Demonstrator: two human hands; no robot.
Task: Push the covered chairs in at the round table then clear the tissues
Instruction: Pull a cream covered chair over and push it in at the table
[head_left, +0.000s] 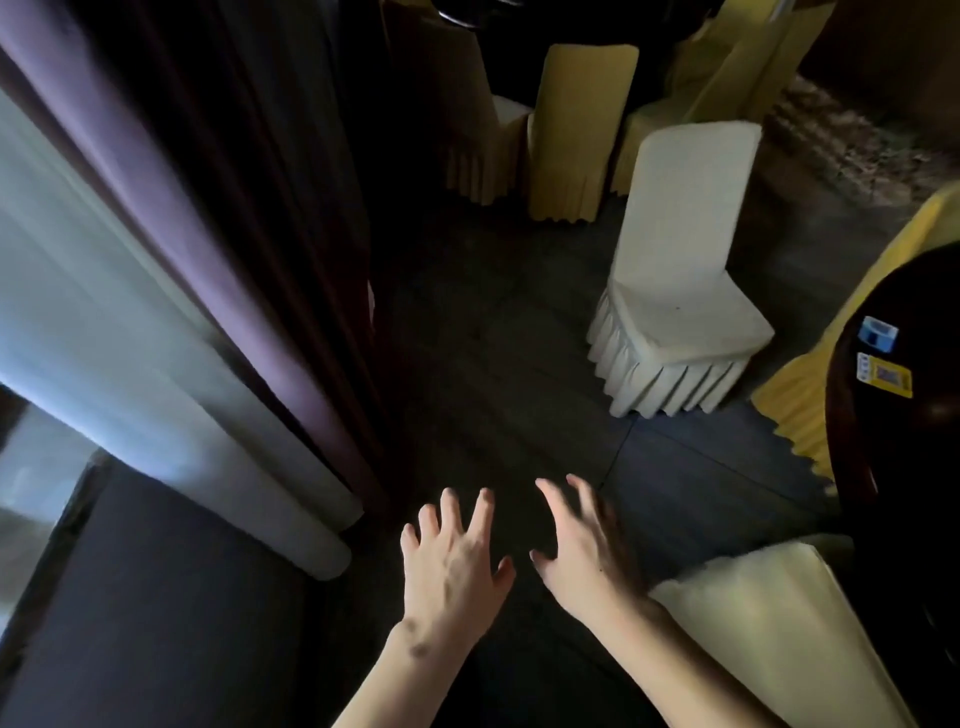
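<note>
White pleated fabric covers the chair (680, 280) standing alone on the dark floor (493, 364) ahead of me, pulled well away from the round table (904, 415), whose dark glossy top curves in at my right edge over a yellow skirted cloth (800, 395). Two small labels lie on that tabletop: a blue-and-white sticker (877, 332) and, just below it, a yellow card (884, 374) bearing what looks like a square code; the print on both is too small for me to read. My left hand (452, 561) and my right hand (582, 545) reach forward side by side over the floor, fingers spread and loose, holding nothing. Another pale chair back (769, 613) sits just beside my right forearm. More yellow-covered chairs (582, 130) cluster farther off. Purple curtain (218, 208) hangs at my left. I cannot see any tissues.
</note>
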